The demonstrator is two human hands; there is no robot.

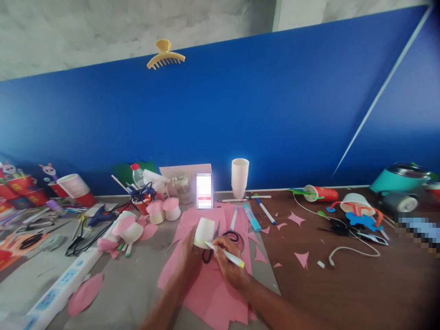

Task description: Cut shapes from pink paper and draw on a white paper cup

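Note:
My left hand [189, 247] grips a small white paper cup [205, 231], tilted, from its left side. In my right hand [229, 261] is a white marker [233, 259] with a yellow end, its tip at the cup's lower rim. Below both hands lie sheets of pink paper [206, 288]. Black-handled scissors [207, 255] rest on the paper, partly hidden behind the cup and my right hand. Further back stands a lit phone [205, 190], upright, its screen blurred out.
A stack of white cups [239, 178] stands against the blue partition [240, 105]. Pink-topped cups [156, 213] and a power strip [65, 284] lie to the left. A glue tube [252, 217], a blue-capped marker [265, 210] and pink scraps [301, 260] are right; beyond them, decorated cups and a cable.

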